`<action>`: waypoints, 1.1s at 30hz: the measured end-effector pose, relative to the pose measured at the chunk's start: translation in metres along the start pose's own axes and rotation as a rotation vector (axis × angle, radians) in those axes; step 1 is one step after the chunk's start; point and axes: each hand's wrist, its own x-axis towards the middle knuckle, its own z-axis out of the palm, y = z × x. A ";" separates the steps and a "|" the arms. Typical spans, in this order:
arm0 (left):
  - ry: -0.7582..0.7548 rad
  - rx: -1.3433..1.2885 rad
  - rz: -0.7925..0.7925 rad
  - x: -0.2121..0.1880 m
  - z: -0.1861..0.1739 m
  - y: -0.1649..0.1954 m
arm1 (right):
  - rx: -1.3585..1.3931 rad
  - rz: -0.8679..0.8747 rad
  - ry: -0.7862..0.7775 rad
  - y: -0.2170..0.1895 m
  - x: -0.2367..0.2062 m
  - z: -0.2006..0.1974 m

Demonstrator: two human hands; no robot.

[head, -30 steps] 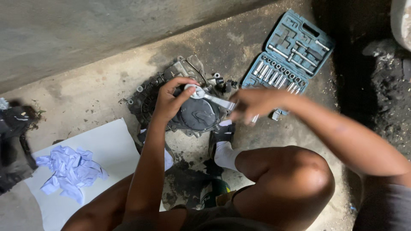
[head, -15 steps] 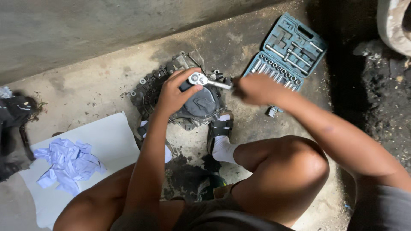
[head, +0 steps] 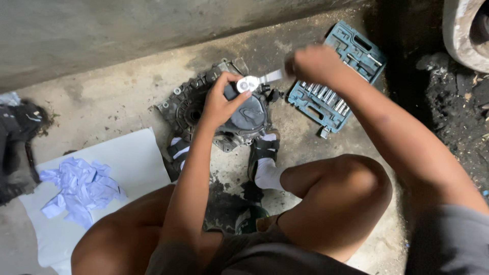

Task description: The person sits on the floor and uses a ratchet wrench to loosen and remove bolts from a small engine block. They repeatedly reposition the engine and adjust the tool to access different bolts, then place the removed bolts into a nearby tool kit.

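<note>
Two bare knees are seen nearest the camera, bent in a squat just short of the engine cover (head: pixel 239 119), a dark, greasy casting lying flat on the concrete floor (head: pixel 102 97). A white sheet (head: pixel 137 163) lies to the near left of the engine cover, and crumpled pale-blue gloves (head: pixel 81 188) are piled on it. A foot in a white sock and dark sandal (head: pixel 265 158) is planted against the near edge of the casting. Above the casting the ratchet wrench (head: pixel 257 80) is held, its long axis running nearly level from left to right, its round head at the left. The left hand (head: pixel 224 102) is extended from a straight forearm, its fingers curled and pressed on the head. The right hand (head: pixel 316 63) is reached across with the elbow bent, its fingers closed around the handle, blurred. Just right of the casting an open teal socket case (head: pixel 351 51) lies, with a row of shiny sockets along its near half.
</note>
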 end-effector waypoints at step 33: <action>0.105 -0.211 0.107 0.008 0.010 -0.026 | 0.117 -0.123 0.189 -0.077 -0.012 0.010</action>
